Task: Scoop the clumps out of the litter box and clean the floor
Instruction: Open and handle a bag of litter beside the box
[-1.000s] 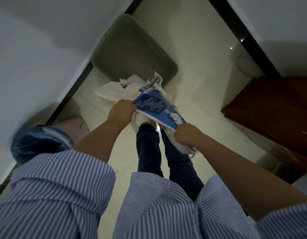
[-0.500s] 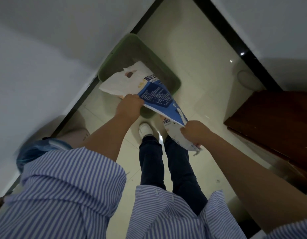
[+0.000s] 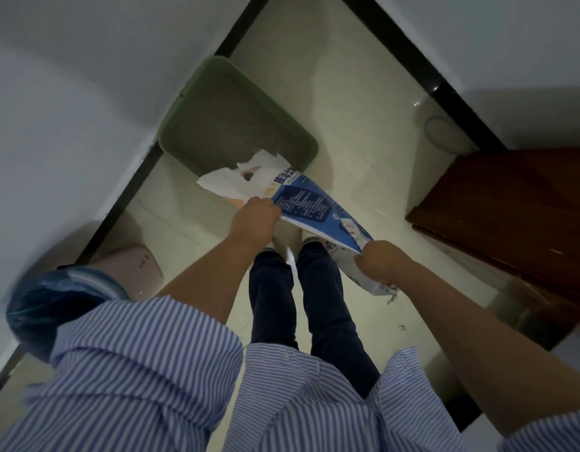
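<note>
A green litter box (image 3: 177, 117) with grey litter stands on the pale tiled floor against the left wall. I hold a blue and white litter bag (image 3: 310, 203) tilted, its torn white top end over the box's near corner. My left hand (image 3: 254, 220) grips the bag near its upper end. My right hand (image 3: 380, 261) grips the bag's lower end, which is crumpled. No scoop is visible.
A brown wooden cabinet (image 3: 510, 207) stands to the right. A bin lined with a blue bag (image 3: 44, 308) and a pinkish container (image 3: 135, 262) sit at the left. A small round object (image 3: 440, 130) lies by the far wall. My legs and shoes stand below the bag.
The view has shifted and more of the litter box shows. The bag's top end has dropped lower, toward the box's near corner. Both hands keep their grip.
</note>
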### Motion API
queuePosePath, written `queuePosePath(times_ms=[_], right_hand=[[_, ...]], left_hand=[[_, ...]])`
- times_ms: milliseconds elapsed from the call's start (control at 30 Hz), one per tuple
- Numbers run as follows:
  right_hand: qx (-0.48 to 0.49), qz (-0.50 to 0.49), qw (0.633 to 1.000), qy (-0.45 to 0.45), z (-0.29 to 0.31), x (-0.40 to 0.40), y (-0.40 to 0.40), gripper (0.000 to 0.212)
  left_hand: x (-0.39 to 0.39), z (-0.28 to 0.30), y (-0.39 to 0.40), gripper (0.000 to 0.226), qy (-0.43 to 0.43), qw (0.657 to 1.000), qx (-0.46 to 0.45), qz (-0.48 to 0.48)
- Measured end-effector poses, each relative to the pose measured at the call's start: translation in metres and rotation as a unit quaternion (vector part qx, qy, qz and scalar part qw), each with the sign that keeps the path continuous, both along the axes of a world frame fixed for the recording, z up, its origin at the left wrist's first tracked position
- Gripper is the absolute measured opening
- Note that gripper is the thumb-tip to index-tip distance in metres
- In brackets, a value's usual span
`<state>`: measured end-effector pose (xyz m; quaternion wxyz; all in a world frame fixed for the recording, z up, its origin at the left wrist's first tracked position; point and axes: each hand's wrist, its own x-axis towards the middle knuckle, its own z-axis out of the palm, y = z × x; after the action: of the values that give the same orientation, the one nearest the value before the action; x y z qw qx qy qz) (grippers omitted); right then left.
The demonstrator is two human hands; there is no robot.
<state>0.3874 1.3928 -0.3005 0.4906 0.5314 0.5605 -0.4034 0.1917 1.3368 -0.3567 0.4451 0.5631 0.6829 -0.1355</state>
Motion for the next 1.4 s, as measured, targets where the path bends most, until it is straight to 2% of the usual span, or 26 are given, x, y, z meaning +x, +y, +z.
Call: queuePosePath(times_ms=[267,567,967,1100,1200,1400], right_hand=[[-0.034,0.015,0.999,-0.038,0.006,0.021,-0.029,0.037],[-0.040,0.047,0.998,0.011,-0.005,-0.007,-0.040,0.042],[-0.020,-0.010,0.999,0.048,-0.015,-0.029,-0.022,0.025],[-0.008,-0.020,0.999,0.050,-0.015,-0.029,-0.016,0.030],[-0.008,0.002,0.999,0.043,-0.013,-0.030,-0.015,0.038],[-0.016,0.058,0.998,0.012,-0.004,-0.016,-0.014,0.037]], left_hand=[[0.028,0.002,-0.028,0.032,-0.004,1.000,-0.029,-0.010],[-0.006,0.001,-0.056,0.031,0.021,0.999,-0.029,-0.015],[-0.031,-0.003,-0.035,0.029,0.041,0.998,0.005,0.051],[-0.029,-0.001,-0.033,0.026,0.041,0.998,-0.002,0.057],[-0.028,-0.001,-0.038,0.028,0.038,0.998,-0.006,0.057],[-0.007,-0.001,-0.055,0.025,0.011,0.998,-0.025,0.061]])
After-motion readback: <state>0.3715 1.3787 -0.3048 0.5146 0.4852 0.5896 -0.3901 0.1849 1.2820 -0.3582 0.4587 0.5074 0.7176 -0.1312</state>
